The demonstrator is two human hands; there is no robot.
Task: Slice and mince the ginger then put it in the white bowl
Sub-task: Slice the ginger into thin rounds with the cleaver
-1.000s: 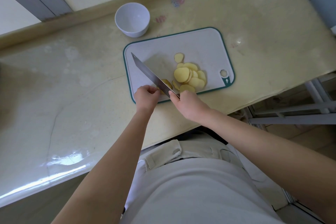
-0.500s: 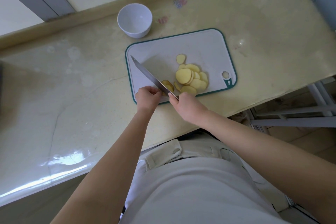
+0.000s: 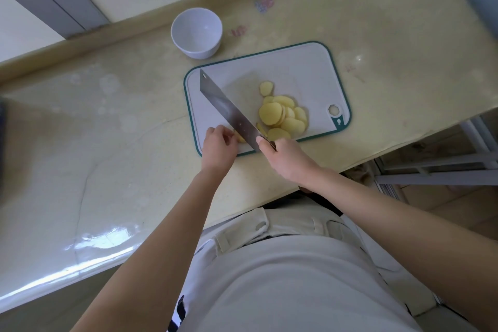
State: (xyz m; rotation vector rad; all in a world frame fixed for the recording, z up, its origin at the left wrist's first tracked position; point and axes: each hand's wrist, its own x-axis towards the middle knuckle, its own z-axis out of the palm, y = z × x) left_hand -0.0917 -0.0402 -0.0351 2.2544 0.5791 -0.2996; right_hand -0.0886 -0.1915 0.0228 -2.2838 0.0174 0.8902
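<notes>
Several pale yellow ginger slices (image 3: 283, 116) lie heaped on the right half of a white cutting board (image 3: 301, 70) with a teal rim. My right hand (image 3: 288, 159) grips the handle of a cleaver (image 3: 229, 110) whose wide blade slants across the board's near left part. My left hand (image 3: 218, 145) pinches the small remaining ginger piece (image 3: 240, 138) right beside the blade at the board's front edge. The white bowl (image 3: 196, 32) stands empty behind the board's far left corner.
The board lies on a beige counter (image 3: 107, 129) whose front edge runs just below my hands. A raised ledge and wall close the counter's far side. A metal rack (image 3: 444, 167) stands lower at the right.
The cleaver's blade has tilted so that its flat side now shows, and it sits a little further left. My left hand still holds the ginger end piece.
</notes>
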